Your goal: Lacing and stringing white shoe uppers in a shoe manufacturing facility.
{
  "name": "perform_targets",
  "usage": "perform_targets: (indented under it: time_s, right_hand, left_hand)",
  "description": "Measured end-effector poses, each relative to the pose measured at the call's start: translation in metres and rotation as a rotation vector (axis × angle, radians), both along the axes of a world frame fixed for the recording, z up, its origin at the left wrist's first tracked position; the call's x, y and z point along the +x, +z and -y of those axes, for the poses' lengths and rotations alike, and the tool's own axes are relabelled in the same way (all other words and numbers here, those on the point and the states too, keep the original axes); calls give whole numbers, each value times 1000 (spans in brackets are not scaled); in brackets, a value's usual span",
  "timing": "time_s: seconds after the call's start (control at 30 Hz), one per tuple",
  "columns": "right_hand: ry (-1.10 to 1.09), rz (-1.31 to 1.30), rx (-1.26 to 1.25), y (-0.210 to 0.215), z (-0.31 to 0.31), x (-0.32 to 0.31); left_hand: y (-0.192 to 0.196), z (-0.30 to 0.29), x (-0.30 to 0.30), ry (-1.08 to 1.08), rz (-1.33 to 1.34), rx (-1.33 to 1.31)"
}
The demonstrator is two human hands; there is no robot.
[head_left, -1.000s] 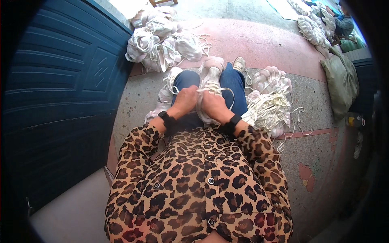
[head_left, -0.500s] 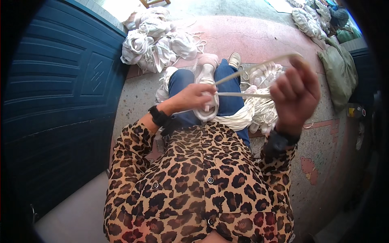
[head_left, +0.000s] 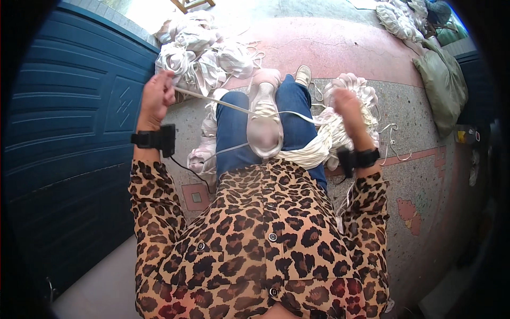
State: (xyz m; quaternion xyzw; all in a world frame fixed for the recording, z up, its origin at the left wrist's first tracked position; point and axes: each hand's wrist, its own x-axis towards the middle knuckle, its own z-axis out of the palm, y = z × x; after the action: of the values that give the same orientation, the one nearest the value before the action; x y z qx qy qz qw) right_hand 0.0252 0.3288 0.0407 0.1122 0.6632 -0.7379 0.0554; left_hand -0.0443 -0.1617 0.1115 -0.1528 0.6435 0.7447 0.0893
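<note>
A white and pale pink shoe [head_left: 258, 101] rests between my knees, partly laced across its upper. My left hand [head_left: 158, 95] is raised to the left, closed on a white shoelace [head_left: 212, 99] that runs taut from the shoe. Another stretch of lace [head_left: 297, 114] curves slackly from the shoe toward the right. My right hand [head_left: 348, 108] is up above the right knee, its fingers smeared by motion, so its hold on the lace is unclear. A thick bundle of cream laces [head_left: 308, 156] lies across my right thigh.
White shoes heap up [head_left: 199, 53] at the far left, beside a dark blue door [head_left: 79, 106]. More white shoe parts [head_left: 353, 87] lie beyond my right knee. A greenish sack [head_left: 441, 87] leans at the right. Loose laces [head_left: 394, 143] trail on the speckled floor [head_left: 393, 186].
My left hand has left the shoe and moved far to the left, drawing a lace with it. My right hand has moved a little left, and the lace on that side has gone slack.
</note>
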Motion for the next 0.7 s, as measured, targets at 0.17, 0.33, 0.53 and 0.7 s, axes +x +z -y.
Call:
perform_targets:
  time_s: [0.17, 0.33, 0.53, 0.7]
  right_hand:
    - [415, -259, 617, -50, 77, 49]
    - [384, -278, 1008, -57, 102, 52]
    - [525, -396, 1154, -69, 110, 41]
    - [633, -666, 1372, -66, 124, 39]
  left_hand:
    - [-54, -60, 50, -450, 134, -458]
    - [-69, -113, 92, -622, 169, -492]
    - [-83, -118, 103, -579, -39, -689]
    - [-102, -120, 101, -533, -109, -808]
